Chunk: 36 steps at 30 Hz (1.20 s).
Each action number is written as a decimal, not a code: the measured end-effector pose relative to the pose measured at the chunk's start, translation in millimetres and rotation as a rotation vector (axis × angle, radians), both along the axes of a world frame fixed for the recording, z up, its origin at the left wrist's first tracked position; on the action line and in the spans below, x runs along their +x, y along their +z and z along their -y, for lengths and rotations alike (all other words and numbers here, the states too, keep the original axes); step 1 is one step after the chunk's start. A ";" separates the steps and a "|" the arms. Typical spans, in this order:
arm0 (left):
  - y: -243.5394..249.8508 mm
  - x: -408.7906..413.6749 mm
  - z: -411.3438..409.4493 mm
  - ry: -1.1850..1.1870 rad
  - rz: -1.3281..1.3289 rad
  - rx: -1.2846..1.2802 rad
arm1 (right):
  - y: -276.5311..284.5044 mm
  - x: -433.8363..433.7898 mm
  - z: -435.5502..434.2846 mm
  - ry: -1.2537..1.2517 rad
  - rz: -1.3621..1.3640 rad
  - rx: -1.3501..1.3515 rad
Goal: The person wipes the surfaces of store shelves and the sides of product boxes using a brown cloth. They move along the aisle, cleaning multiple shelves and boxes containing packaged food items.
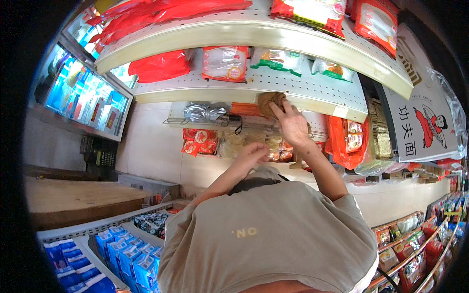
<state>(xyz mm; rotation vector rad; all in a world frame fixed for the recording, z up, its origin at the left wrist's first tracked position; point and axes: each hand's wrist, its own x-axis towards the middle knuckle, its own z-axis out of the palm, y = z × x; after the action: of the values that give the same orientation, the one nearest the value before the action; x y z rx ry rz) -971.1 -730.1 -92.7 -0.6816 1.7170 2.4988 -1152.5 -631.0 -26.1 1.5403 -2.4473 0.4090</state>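
Note:
My right hand [292, 124] presses a brown cloth [270, 103] against the pale front edge of a perforated metal shelf [205, 94]. The cloth is bunched under its fingers and reaches over the edge. Closer to my chest, my left hand [253, 155] hangs with curled fingers, and nothing shows in it. On the shelf behind the cloth lie a red-and-clear food packet [224, 64] and a green-and-white packet [277, 59]. Below that edge, a silvery plastic bundle [204, 111] rests on a lower shelf.
Another shelf edge [256, 32] juts out above. Packaged goods [199, 142] sit low before me. To the right are an orange bag [346, 141] and a printed white box [425, 117]. A glass-door display cooler [88, 91] stands left, with blue cartons [128, 256] behind me.

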 end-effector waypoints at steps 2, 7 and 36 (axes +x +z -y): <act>1.7 0.4 -0.9 -0.011 -0.027 -0.024 | 1.0 -3.8 -12.1 -0.074 -0.014 0.035; -4.5 2.5 1.7 -0.016 -0.018 0.024 | -8.5 -35.3 -67.3 -0.312 -0.122 0.067; -5.1 52.6 15.1 0.308 -0.096 -0.015 | -12.9 122.5 274.5 0.385 -0.437 0.019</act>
<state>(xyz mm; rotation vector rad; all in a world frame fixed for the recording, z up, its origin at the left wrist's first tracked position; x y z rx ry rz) -918.5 -745.1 -97.8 -0.9050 1.7856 2.7629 -1029.9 -905.5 -39.0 1.8787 -1.8362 0.0921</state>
